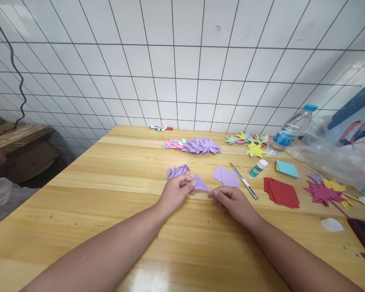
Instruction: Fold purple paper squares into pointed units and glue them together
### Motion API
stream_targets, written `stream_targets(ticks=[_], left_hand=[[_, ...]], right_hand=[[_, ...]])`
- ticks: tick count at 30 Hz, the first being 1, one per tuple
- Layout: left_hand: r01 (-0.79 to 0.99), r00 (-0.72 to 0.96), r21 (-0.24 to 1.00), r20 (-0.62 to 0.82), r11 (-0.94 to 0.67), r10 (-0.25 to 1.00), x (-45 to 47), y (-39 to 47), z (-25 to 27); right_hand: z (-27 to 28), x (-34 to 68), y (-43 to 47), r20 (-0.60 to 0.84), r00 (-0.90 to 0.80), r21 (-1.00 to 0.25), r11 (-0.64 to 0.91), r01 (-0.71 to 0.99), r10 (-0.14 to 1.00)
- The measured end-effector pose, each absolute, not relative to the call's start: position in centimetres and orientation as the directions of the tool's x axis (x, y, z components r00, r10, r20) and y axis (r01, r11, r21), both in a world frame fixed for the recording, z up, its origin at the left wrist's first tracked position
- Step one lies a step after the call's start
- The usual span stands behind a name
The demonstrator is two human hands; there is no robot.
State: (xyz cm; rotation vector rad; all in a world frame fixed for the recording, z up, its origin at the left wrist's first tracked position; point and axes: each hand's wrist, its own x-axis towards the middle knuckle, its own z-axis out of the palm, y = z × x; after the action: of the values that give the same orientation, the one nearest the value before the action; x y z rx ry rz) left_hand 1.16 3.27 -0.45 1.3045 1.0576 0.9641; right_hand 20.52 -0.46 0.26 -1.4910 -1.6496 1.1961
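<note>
Between my hands is a purple paper folded into a triangle (200, 183), just above the wooden table. My left hand (179, 187) pinches its left end between thumb and fingers. At the right tip, the thumb and fingers of my right hand (226, 198) are closed on the corner. Beyond my left hand lie folded purple paper pieces (178, 171), partly hidden by the fingers. Flat purple paper squares (226, 177) lie beyond my right hand, with a utility knife (244, 181) beside them.
Purple paper leaves (201, 146) and markers (161, 127) lie toward the tiled wall. On the right are a glue stick (258, 168), red paper squares (281, 192), blue paper (287, 169), a water bottle (288, 132), a dark red paper leaf (324, 192) and a white cap (331, 224).
</note>
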Motion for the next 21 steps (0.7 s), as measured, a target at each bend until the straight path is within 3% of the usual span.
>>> stream_targets(ticks=[4, 15, 21], left_hand=[[0.019, 0.261, 0.999, -0.031, 0.027, 0.965, 1.2, 3.2, -0.3], [0.065, 0.347, 0.998, -0.010, -0.013, 0.938, 1.3, 2.8, -0.7], [0.112, 0.393, 0.993, -0.007, -0.040, 0.920, 1.3, 2.9, -1.4]], right_hand=[[-0.1, 20.7, -0.3, -0.149, -0.138, -0.938, -0.096, 0.332, 0.979], [0.4, 20.5, -0.4, 0.013, -0.221, -0.820, 0.137, 0.555, 0.975], [0.5, 20.4, -0.5, 0.016, -0.210, -0.832, 0.129, 0.539, 0.978]])
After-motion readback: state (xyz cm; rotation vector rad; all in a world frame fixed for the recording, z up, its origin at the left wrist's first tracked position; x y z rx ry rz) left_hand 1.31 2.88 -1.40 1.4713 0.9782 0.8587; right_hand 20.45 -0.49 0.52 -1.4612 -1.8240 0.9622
